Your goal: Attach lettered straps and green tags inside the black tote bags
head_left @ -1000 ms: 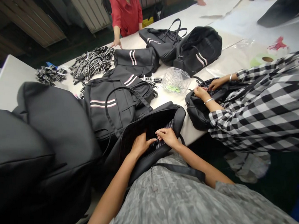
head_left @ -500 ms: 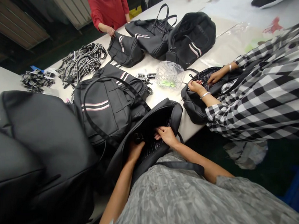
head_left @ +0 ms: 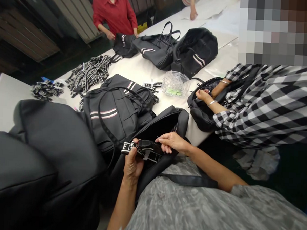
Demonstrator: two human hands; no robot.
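An open black bag (head_left: 165, 124) leans against my lap at the table's near edge. My left hand (head_left: 132, 162) is closed round a folded black strap with white lettering (head_left: 144, 150), held just above the bag's mouth. My right hand (head_left: 171, 142) pinches the strap's other end with fingertips together. A black bag with pink and white stripes (head_left: 115, 110) lies flat just beyond.
Large black bags (head_left: 44, 157) are piled at my left. A person in a checked shirt (head_left: 265, 106) at my right has both hands in another black bag (head_left: 201, 112). A person in red (head_left: 114, 15) handles bags at the far side. Lettered straps (head_left: 89, 73) and a clear plastic bag (head_left: 175, 83) lie on the white table (head_left: 6, 95).
Both my hands were inside the open bag; now they have come up out of it holding the folded lettered strap. The person in red has pulled a small striped bag toward the far edge.
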